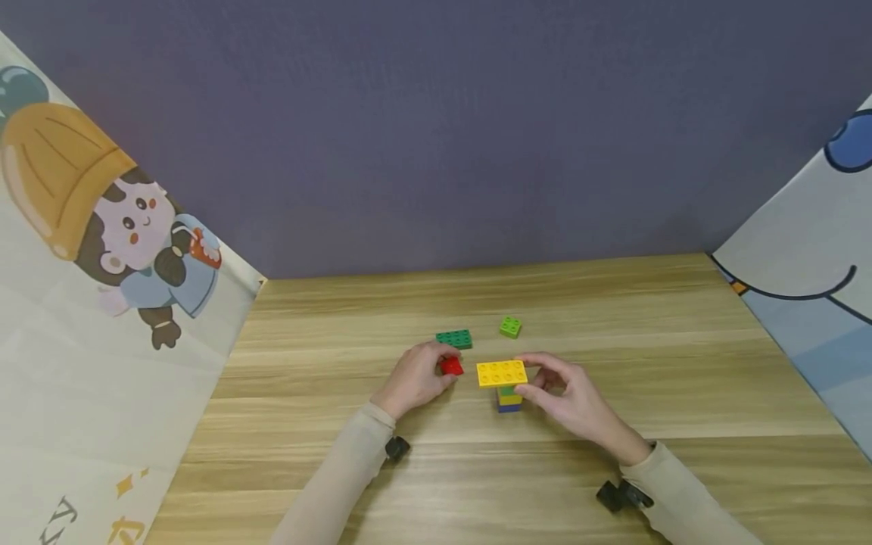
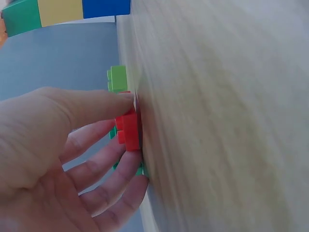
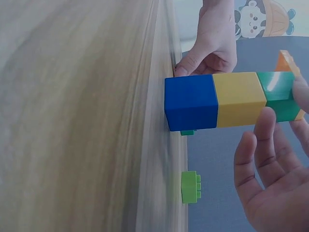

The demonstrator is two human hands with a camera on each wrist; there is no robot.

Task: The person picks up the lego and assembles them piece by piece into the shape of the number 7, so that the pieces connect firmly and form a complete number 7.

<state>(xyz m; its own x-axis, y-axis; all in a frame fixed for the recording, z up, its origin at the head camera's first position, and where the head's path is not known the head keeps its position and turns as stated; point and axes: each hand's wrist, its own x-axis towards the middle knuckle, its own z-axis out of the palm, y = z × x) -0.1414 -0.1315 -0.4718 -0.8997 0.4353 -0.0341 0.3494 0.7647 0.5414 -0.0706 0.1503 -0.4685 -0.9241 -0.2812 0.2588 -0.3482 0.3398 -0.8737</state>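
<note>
A stack of blocks stands on the wooden table, with a blue block (image 3: 190,102) at the bottom, a yellow block (image 3: 240,99) above it and a green block (image 3: 279,94) higher up. On top lies a long yellow brick (image 1: 502,373) with studs, jutting out to the left. My right hand (image 1: 568,393) pinches this brick at its right end between thumb and fingers. To the left of the stack, my left hand (image 1: 417,378) grips a small red brick (image 2: 130,129) between thumb and fingers, low at the tabletop. The fingers cover part of the red brick.
Just behind my left hand lies a dark green brick (image 1: 455,339). A light green brick (image 1: 510,327) sits farther back, behind the stack. The wooden table (image 1: 306,454) meets a dark grey panel (image 1: 436,151) at its far edge, and printed sheets border both sides.
</note>
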